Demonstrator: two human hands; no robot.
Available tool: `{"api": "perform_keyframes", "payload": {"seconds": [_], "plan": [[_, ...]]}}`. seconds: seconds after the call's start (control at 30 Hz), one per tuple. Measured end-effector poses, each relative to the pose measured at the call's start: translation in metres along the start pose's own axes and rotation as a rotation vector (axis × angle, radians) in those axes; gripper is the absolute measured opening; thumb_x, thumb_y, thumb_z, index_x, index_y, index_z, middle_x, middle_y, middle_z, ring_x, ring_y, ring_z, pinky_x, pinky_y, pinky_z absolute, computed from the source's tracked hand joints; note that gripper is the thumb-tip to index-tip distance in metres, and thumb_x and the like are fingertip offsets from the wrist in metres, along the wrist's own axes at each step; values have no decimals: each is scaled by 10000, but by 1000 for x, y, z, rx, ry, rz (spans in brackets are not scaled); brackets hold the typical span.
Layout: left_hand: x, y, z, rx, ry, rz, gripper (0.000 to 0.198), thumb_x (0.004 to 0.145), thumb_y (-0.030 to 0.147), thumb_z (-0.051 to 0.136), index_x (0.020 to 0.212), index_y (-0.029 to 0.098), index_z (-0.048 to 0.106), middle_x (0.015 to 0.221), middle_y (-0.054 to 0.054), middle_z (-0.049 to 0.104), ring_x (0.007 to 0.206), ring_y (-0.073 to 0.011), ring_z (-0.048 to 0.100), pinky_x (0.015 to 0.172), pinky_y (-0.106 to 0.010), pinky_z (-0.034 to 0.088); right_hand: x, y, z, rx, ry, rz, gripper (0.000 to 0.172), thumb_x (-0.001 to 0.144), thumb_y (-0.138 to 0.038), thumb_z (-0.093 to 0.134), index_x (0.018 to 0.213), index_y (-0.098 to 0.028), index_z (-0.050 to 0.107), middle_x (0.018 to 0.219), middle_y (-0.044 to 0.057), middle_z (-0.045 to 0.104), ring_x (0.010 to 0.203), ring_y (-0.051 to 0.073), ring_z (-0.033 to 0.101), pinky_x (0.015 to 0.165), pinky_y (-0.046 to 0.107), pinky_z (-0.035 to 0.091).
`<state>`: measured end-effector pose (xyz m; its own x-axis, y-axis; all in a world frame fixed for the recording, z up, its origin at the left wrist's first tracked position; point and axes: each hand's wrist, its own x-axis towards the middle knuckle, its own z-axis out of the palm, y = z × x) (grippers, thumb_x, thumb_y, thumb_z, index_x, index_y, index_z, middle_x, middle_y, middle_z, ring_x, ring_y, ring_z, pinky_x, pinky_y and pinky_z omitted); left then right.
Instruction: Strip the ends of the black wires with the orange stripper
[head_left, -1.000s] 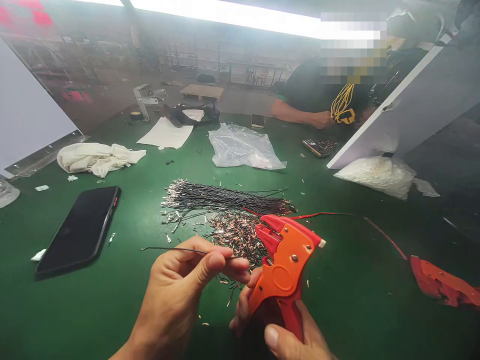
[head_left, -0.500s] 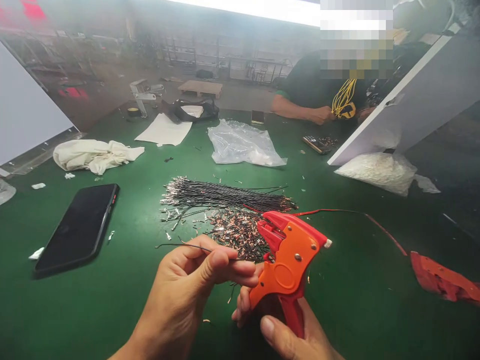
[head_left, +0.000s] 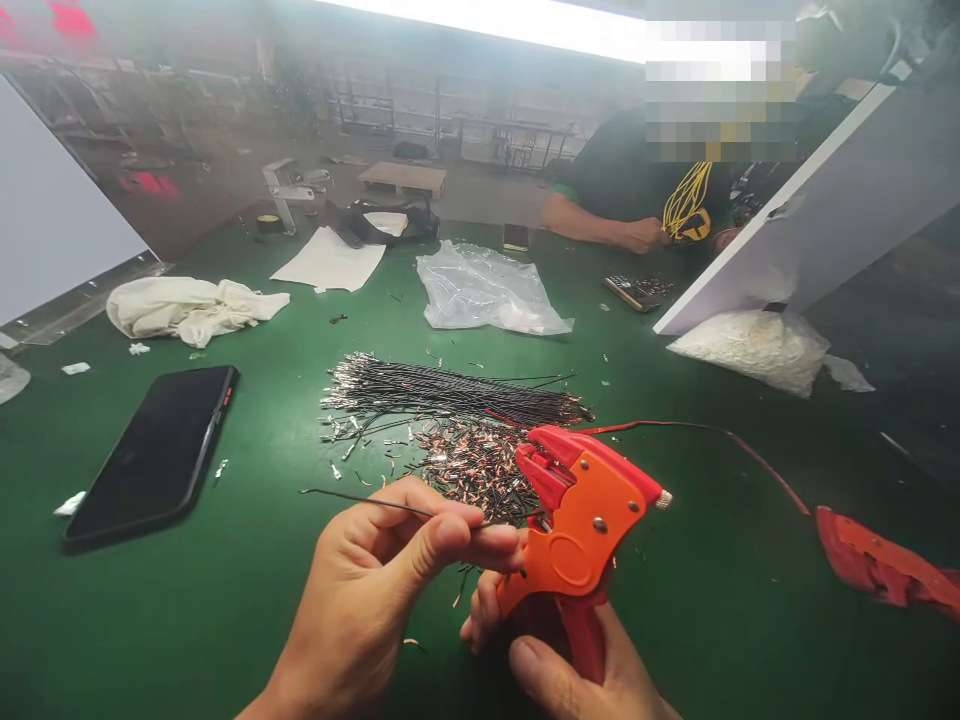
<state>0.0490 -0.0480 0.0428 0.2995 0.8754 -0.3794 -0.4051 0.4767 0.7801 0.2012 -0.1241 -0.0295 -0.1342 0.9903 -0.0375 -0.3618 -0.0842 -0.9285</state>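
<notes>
Between thumb and fingers, my left hand (head_left: 397, 580) pinches a thin black wire (head_left: 367, 498). One end of the wire sticks out to the left; the other reaches toward the cutter notch of an orange and red wire stripper (head_left: 574, 530). My right hand (head_left: 570, 670) is wrapped around the stripper's handles, its jaws pointing up and left. Behind the tool lies a bundle of black wires (head_left: 457, 388) with metal terminals at the left ends and bare copper at the right. A heap of short wire scraps (head_left: 480, 465) sits just in front of the bundle.
A black phone (head_left: 154, 455) lies at left, a white cloth (head_left: 191, 308) behind it. Farther back are paper (head_left: 330, 260) and a clear plastic bag (head_left: 491, 290). At right are a second red-orange tool (head_left: 885, 560) and a filled bag (head_left: 757, 340). Another person's hand (head_left: 641, 235) holds yellow wires.
The stripper has shifted slightly right and down in my right hand. My left hand has moved a little right, with the wire's tip now nearer the tool's notch.
</notes>
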Motion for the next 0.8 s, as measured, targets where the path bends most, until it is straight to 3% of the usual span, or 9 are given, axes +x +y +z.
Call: {"api": "perform_keyframes", "payload": {"seconds": [0.17,0.37,0.5,0.8], "plan": [[-2,-1,1,-13,-25,-24,328,580,401,944,645,166,725,649,-51,789,590,-218,749,460,-221,538,0,6,0,8,17,-16,274,885,-448,686,1075,-257,639,896,40,640,835,193,628,804,361,514],[-4,-4,2,-27,-22,-28,311,571,386,950,644,171,737,665,-69,795,642,-208,765,611,-235,600,0,6,3,18,100,-33,200,915,-401,673,1036,-244,650,794,11,639,728,165,624,726,346,544],[-4,-5,2,-31,-26,-5,284,590,370,944,639,172,745,659,-64,794,648,-196,770,708,-243,611,-1,9,4,50,162,-6,264,901,-465,674,1004,-230,613,710,-23,580,612,141,573,621,328,512],[-6,-5,3,-2,-55,-3,305,597,383,939,646,165,731,654,-54,792,652,-214,771,703,-273,619,-4,6,7,-14,216,55,344,877,-535,672,917,-194,645,641,-23,519,568,130,466,565,293,386]]}}
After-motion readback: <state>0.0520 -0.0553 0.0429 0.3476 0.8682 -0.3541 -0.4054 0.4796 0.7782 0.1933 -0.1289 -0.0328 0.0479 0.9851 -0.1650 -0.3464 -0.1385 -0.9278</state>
